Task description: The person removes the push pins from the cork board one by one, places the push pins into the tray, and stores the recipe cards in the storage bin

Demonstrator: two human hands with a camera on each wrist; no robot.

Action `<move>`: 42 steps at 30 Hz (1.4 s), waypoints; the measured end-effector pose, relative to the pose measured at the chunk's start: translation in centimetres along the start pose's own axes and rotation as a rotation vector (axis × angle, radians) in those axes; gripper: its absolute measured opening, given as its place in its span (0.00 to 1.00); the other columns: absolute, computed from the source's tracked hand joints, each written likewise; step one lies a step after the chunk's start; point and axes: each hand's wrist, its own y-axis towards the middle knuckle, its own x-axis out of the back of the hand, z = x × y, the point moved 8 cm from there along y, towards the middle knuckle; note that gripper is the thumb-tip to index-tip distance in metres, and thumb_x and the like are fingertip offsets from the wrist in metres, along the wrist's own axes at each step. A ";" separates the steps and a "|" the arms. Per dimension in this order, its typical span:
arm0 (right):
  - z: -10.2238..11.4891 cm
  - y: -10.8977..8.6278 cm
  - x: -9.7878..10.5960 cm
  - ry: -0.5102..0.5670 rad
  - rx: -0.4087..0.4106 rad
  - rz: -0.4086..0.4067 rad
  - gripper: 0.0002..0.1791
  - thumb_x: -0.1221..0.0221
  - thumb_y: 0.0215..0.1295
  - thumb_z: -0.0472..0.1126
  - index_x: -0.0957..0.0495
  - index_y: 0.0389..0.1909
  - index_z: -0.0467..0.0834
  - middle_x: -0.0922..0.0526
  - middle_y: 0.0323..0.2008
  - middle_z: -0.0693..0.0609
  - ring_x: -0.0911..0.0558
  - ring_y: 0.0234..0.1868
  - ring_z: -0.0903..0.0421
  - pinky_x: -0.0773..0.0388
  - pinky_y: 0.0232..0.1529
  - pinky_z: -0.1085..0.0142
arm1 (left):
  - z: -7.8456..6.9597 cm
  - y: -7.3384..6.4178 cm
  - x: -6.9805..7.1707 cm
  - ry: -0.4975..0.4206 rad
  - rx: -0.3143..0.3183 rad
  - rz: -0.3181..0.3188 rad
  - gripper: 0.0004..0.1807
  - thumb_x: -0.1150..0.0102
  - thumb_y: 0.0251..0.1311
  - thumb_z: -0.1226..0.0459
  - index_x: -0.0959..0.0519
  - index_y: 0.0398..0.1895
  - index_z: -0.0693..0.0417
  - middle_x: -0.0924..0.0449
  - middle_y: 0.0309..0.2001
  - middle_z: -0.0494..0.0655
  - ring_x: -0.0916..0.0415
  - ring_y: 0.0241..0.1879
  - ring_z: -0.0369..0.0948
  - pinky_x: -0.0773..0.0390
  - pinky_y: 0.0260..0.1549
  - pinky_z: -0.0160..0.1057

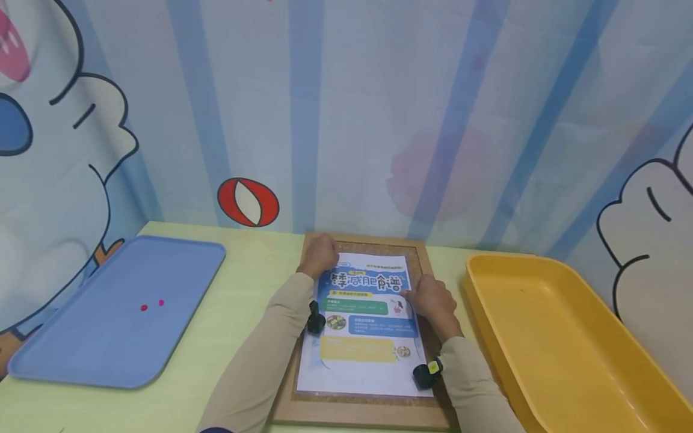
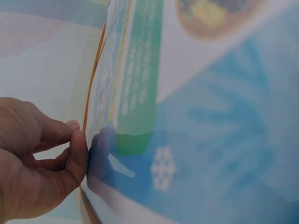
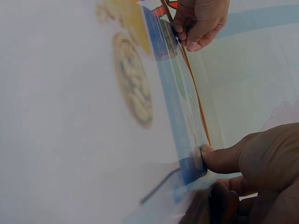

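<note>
A glossy printed poster (image 1: 360, 373) lies on a wood-framed corkboard (image 1: 368, 415). My left hand (image 1: 320, 257) is at the poster's upper left corner, thumb and fingertips pinching its edge. In the left wrist view, the curled fingers of the left hand (image 2: 44, 161) meet the thumb beside the blue print of the poster (image 2: 224, 140). On the right edge, my right hand (image 1: 431, 297) grips the sheet. The right wrist view shows the thumb of the right hand (image 3: 261, 158) on the margin of the poster (image 3: 60, 116); its other fingers are dark and partly hidden.
Left of the board is a blue tray (image 1: 113, 337) with two small round items, one red (image 1: 143, 308), one pink (image 1: 160, 302). A deep yellow bin (image 1: 590, 361) stands at the right. Behind the pale table (image 1: 238, 337) hangs a striped cartoon backdrop (image 1: 357, 120).
</note>
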 end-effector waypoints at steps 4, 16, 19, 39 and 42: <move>0.0 -0.1 0.0 0.007 0.005 -0.002 0.18 0.37 0.68 0.48 0.23 0.46 0.37 0.17 0.32 0.44 0.18 0.32 0.48 0.27 0.39 0.57 | 0.0 -0.2 0.3 -0.025 -0.016 -0.020 0.18 0.46 0.65 0.72 0.32 0.16 0.53 0.35 0.19 0.44 0.35 0.21 0.39 0.37 0.20 0.34; 0.2 -0.1 0.1 0.004 -0.002 -0.007 0.19 0.37 0.68 0.49 0.22 0.46 0.37 0.17 0.32 0.44 0.18 0.33 0.48 0.27 0.39 0.57 | 1.6 0.3 0.7 -0.160 0.052 -0.083 0.11 0.39 0.59 0.71 0.19 0.19 0.59 0.25 0.21 0.45 0.28 0.23 0.40 0.33 0.21 0.33; 0.2 -0.1 0.1 0.003 -0.003 -0.005 0.19 0.37 0.68 0.49 0.23 0.47 0.36 0.17 0.33 0.44 0.18 0.33 0.48 0.27 0.40 0.57 | 2.0 0.3 0.8 -0.217 0.081 -0.085 0.05 0.37 0.58 0.71 0.14 0.27 0.61 0.20 0.24 0.47 0.25 0.25 0.40 0.30 0.22 0.32; 0.3 -0.1 0.2 0.008 0.003 0.010 0.17 0.38 0.68 0.48 0.22 0.45 0.37 0.17 0.32 0.44 0.18 0.33 0.48 0.27 0.39 0.57 | 3.2 -0.1 0.3 -0.595 0.233 -0.027 0.21 0.55 0.75 0.57 0.19 0.32 0.63 0.25 0.19 0.44 0.26 0.15 0.34 0.25 0.16 0.29; 0.1 -0.2 0.1 0.046 -0.008 0.037 0.17 0.38 0.68 0.46 0.23 0.47 0.37 0.17 0.35 0.43 0.18 0.35 0.47 0.25 0.40 0.56 | 3.3 -0.4 0.1 -0.605 0.232 -0.016 0.21 0.55 0.75 0.57 0.18 0.34 0.63 0.24 0.20 0.44 0.25 0.16 0.34 0.24 0.17 0.29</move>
